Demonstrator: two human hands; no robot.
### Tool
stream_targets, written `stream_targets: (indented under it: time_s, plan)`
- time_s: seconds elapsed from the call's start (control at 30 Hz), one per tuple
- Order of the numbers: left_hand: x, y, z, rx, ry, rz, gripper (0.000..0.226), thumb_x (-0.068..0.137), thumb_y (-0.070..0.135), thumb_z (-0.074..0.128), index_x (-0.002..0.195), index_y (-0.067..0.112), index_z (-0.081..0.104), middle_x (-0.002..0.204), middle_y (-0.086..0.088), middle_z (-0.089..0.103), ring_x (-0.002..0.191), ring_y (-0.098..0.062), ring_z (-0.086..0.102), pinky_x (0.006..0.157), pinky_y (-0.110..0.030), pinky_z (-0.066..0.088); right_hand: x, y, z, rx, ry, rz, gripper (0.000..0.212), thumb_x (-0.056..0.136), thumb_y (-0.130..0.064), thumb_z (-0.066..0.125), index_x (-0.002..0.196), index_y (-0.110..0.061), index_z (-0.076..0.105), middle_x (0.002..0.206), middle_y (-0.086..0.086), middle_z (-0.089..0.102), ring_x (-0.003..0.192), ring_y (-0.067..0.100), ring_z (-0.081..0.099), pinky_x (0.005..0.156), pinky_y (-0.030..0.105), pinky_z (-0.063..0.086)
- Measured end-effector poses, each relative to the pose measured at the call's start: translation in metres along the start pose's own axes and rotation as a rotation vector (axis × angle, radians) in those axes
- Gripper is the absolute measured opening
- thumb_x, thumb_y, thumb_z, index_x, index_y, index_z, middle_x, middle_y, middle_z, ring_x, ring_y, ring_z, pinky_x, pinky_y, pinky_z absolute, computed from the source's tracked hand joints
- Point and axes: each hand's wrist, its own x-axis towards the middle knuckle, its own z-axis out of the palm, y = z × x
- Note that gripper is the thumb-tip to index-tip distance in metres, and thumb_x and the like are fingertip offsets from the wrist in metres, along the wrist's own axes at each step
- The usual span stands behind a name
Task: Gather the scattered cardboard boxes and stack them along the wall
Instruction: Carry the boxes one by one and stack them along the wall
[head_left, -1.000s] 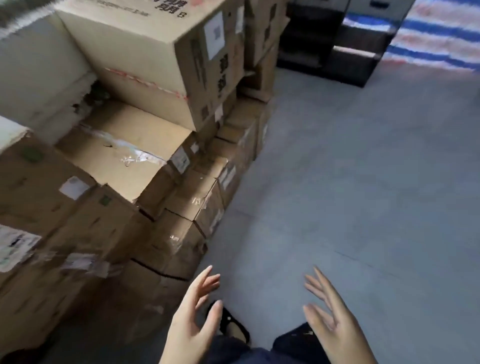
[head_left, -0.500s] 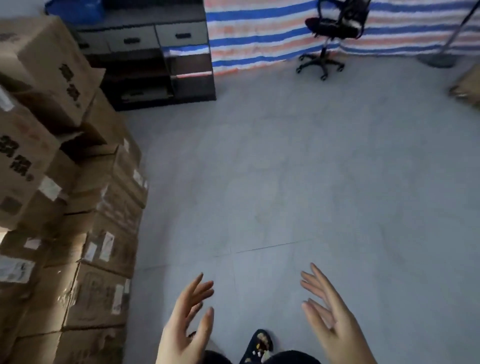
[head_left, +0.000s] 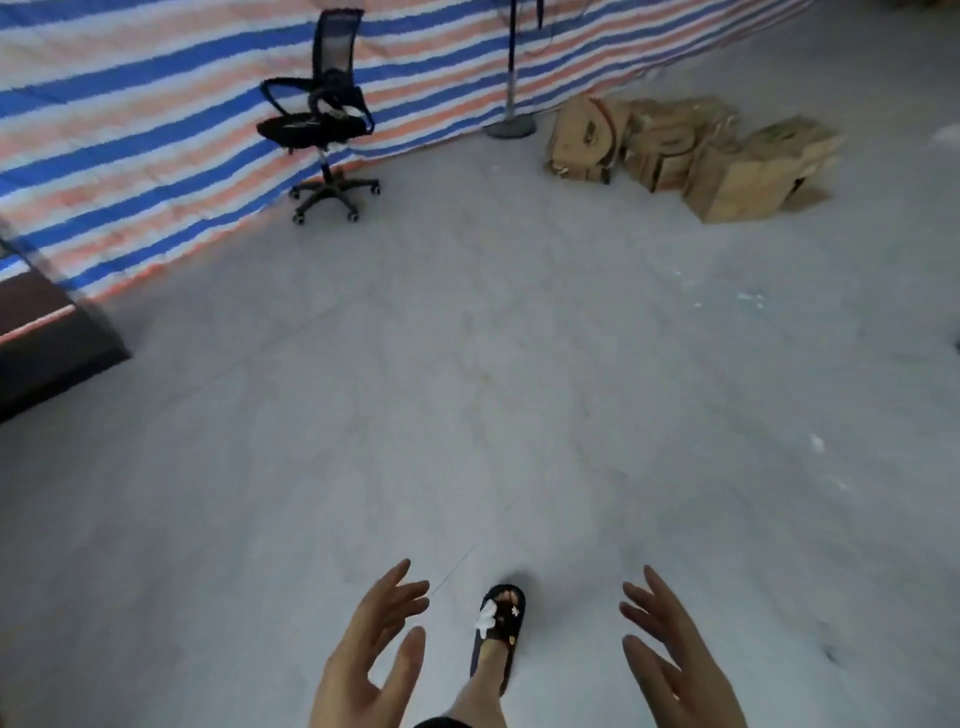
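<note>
Step in hand, as judged: walking across to fetch more boxes; next move calls for crossing the grey floor (head_left: 519, 389) and bending to lift one. Cardboard boxes (head_left: 691, 150) lie heaped at 1 o'clock, well apart from both hands. Left hand (head_left: 366, 654) and right hand (head_left: 675, 660): fingers spread, holding nothing.

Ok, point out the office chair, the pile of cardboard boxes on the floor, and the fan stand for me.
office chair (head_left: 310, 124): head view, on the black seat.
cardboard boxes (head_left: 737, 182): head view, on the side face of the nearest box.
fan stand (head_left: 509, 126): head view, on the round base by the striped tarp.
</note>
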Motion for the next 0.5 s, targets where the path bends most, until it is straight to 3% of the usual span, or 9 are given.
stream_targets:
  time_s: [0.1, 0.23, 0.37, 0.5]
  plan:
    - [0.084, 0.021, 0.029, -0.024, -0.075, 0.046, 0.048, 0.074, 0.024, 0.053, 0.104, 0.061, 0.055, 0.100, 0.021, 0.069, 0.097, -0.003, 0.067, 0.084, -0.010, 0.048, 0.065, -0.019, -0.017, 0.033, 0.086, 0.005, 0.083, 0.085, 0.001, 0.059, 0.093, -0.081, 0.044, 0.112, -0.028, 0.063, 0.105, -0.010, 0.056, 0.077, 0.003, 0.046]
    - [0.185, 0.055, 0.074, -0.026, -0.166, 0.110, 0.043, 0.066, 0.047, 0.049, 0.106, 0.062, 0.053, 0.101, 0.022, 0.068, 0.098, -0.003, 0.066, 0.085, -0.009, 0.047, 0.140, -0.043, -0.047, 0.057, 0.184, 0.005, 0.083, 0.085, 0.005, 0.057, 0.094, -0.077, 0.048, 0.110, -0.019, 0.064, 0.100, -0.009, 0.060, 0.075, 0.006, 0.048]
    - [0.253, 0.073, 0.137, -0.024, -0.314, 0.148, 0.044, 0.068, 0.048, 0.049, 0.110, 0.059, 0.051, 0.103, 0.023, 0.067, 0.099, -0.003, 0.066, 0.087, -0.009, 0.046, 0.195, -0.035, -0.085, 0.106, 0.296, 0.043, 0.063, 0.085, 0.007, 0.056, 0.117, -0.047, 0.049, 0.108, -0.028, 0.065, 0.101, -0.003, 0.062, 0.073, 0.002, 0.046]
    - [0.307, 0.088, 0.199, -0.008, -0.401, 0.137, 0.046, 0.065, 0.048, 0.050, 0.108, 0.064, 0.051, 0.101, 0.024, 0.067, 0.098, -0.003, 0.066, 0.086, -0.009, 0.047, 0.250, -0.028, -0.138, 0.226, 0.271, 0.167, 0.051, 0.093, 0.009, 0.042, 0.109, -0.039, 0.045, 0.115, -0.010, 0.058, 0.081, -0.015, 0.063, 0.067, 0.002, 0.046]
